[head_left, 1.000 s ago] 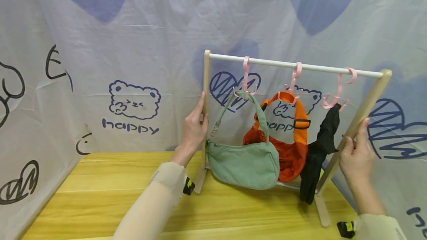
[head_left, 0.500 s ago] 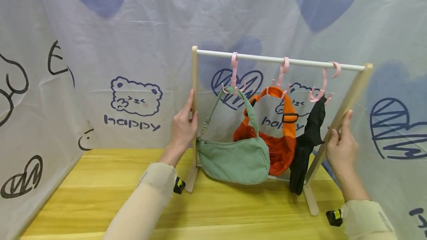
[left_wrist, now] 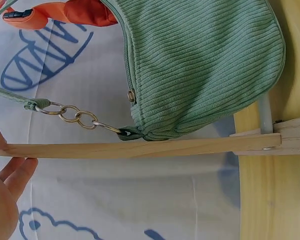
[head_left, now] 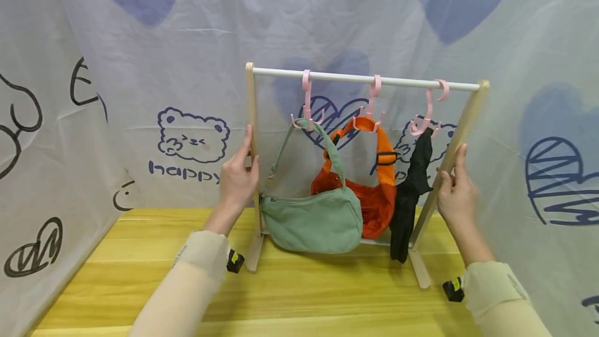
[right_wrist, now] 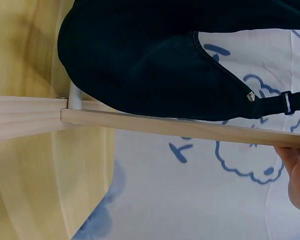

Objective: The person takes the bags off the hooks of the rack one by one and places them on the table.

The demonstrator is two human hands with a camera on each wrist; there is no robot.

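A small garment rack [head_left: 341, 77] with a white top bar and wooden side posts stands on the table. My left hand [head_left: 238, 178] grips its left post [left_wrist: 140, 149] about midway up. My right hand [head_left: 457, 196] holds the slanted right post [right_wrist: 190, 129]. From three pink hooks on the bar hang a green corduroy shoulder bag [head_left: 313, 222] with a chain link [left_wrist: 80, 116], an orange-red bag [head_left: 378, 215] partly behind it, and a black bag [head_left: 406, 207] seen nearly edge-on. Only parts of each hand show in the wrist views.
The yellow wood-grain table [head_left: 154, 274] stretches to the left and front of the rack. A white cloth backdrop [head_left: 262, 9] with blue hearts and bear drawings hangs close behind and at both sides.
Both hands have shifted the rack leftward in the head view, the bags moving with it. Its right side has swung back slightly, so the rack sits more level. Both grips are unchanged.
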